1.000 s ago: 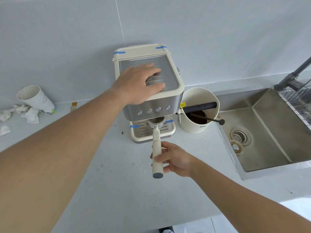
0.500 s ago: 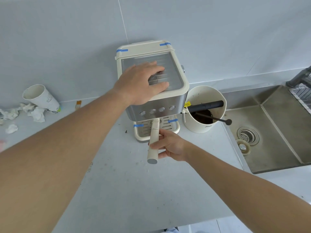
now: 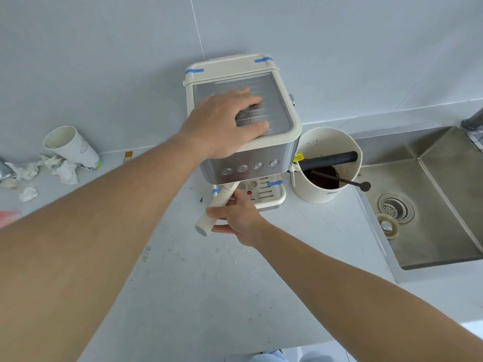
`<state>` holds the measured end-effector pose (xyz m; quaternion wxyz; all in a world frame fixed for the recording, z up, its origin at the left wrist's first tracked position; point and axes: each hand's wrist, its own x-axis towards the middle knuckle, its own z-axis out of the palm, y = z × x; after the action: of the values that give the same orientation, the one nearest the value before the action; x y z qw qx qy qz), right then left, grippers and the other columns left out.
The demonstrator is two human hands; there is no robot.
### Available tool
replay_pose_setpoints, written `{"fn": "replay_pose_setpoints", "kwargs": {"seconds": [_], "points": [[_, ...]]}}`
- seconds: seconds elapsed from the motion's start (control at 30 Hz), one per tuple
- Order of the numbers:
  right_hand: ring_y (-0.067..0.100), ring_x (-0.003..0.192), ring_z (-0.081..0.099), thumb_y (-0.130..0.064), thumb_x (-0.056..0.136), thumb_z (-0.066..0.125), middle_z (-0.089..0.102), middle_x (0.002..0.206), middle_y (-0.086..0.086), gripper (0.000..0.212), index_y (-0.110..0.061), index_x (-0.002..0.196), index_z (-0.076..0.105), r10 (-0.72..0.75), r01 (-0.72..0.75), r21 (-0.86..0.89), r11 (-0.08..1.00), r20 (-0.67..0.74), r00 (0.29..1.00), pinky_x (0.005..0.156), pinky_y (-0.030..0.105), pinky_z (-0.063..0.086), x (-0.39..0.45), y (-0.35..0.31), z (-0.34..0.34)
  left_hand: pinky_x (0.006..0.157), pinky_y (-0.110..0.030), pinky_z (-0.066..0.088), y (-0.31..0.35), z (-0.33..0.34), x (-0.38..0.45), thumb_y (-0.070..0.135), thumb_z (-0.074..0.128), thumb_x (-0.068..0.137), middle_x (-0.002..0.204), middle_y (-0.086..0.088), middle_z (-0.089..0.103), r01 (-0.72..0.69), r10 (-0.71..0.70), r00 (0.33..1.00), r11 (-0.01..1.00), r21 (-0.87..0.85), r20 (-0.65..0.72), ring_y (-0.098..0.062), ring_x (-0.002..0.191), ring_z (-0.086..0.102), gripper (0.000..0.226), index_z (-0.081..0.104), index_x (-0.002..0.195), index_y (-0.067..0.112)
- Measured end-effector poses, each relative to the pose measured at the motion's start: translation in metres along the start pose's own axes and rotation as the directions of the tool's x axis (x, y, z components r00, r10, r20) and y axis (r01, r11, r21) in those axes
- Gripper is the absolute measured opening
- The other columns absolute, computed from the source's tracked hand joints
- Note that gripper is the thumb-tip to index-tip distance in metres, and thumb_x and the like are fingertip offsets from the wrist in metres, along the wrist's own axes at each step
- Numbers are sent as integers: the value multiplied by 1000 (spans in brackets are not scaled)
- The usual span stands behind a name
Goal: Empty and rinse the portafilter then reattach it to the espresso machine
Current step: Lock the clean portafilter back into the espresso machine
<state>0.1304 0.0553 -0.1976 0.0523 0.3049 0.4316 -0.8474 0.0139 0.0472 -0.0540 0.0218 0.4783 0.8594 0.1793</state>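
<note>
Left hand: left hand (image 3: 230, 121) spread flat on top of the espresso machine (image 3: 243, 131), pressing down, holding nothing
Right hand: right hand (image 3: 236, 215) wrapped around the cream handle of the portafilter (image 3: 217, 207); fingers curled under it
Portafilter: head tucked under the machine's front, above the drip tray (image 3: 269, 197); handle angled out to the left; whether it is locked in I cannot tell
Handling: probably rigid and head-heavy, metal basket on a smooth handle; best gripped mid-handle; likely slippery once wet
Nearby: tub (image 3: 326, 165) with dark coffee grounds just right of the machine; sink (image 3: 431, 205) beyond it
</note>
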Motion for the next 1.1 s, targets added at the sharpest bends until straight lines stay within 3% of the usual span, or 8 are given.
{"fn": "replay_pose_setpoints", "kwargs": {"seconds": [0.13, 0.37, 0.53, 0.63, 0.73, 0.9, 1.1], "points": [[28, 97, 67, 9, 77, 77, 61, 127, 19, 54, -8, 124, 55, -8, 10, 52, 999, -44, 999, 70, 43, 64, 7, 3, 15, 118, -36, 18, 2, -2, -1, 61, 50, 85, 157, 5, 36, 3, -3, 1000, 1000, 2, -2, -9, 144, 29, 59, 48, 139, 35], [38, 119, 62, 10, 75, 78, 62, 122, 16, 51, -13, 115, 57, -38, 53, 147, 988, -104, 994, 69, 42, 63, 15, 11, 27, 118, -38, 20, 4, -2, -2, 61, 51, 84, 156, 5, 37, 19, -19, 1000, 1000, -9, -6, -11, 143, 32, 59, 49, 139, 36], [36, 117, 63, 10, 74, 80, 62, 125, 18, 49, -14, 110, 57, -36, 55, 147, 988, -130, 991, 71, 42, 63, 18, 9, 30, 118, -38, 21, 4, -2, -2, 61, 51, 84, 156, 7, 37, 28, -28, 1000, 999, -19, -7, -14, 142, 34, 60, 49, 138, 38], [35, 113, 65, 11, 75, 79, 63, 113, 13, 45, -13, 105, 56, -51, 74, 172, 982, -135, 990, 70, 40, 63, 19, 7, 34, 118, -39, 21, 3, -2, -2, 61, 51, 84, 156, 7, 37, 33, -33, 999, 999, -22, -5, -14, 142, 34, 59, 49, 138, 38], [28, 97, 66, 11, 74, 79, 62, 102, 7, 42, -12, 99, 55, -70, 104, 198, 975, -171, 983, 71, 39, 63, 22, 4, 42, 118, -40, 21, 3, -2, -2, 62, 51, 84, 156, 8, 37, 32, -32, 999, 999, -24, -6, -13, 142, 34, 60, 49, 138, 37], [26, 95, 67, 11, 76, 76, 64, 108, 11, 45, -10, 111, 55, -83, 122, 294, 948, -142, 986, 70, 38, 63, 20, 2, 55, 117, -38, 22, 2, -1, -2, 62, 52, 83, 156, 8, 37, 33, -34, 999, 999, -37, -16, -13, 141, 35, 59, 50, 137, 38], [29, 95, 64, 14, 79, 70, 62, 102, 10, 43, -16, 106, 55, -95, 110, 189, 976, -84, 992, 76, 43, 61, 3, 5, 35, 117, -39, 24, -1, 0, -1, 66, 50, 81, 155, 11, 38, 36, -37, 999, 999, -36, -15, -15, 140, 37, 62, 50, 137, 39]]}}
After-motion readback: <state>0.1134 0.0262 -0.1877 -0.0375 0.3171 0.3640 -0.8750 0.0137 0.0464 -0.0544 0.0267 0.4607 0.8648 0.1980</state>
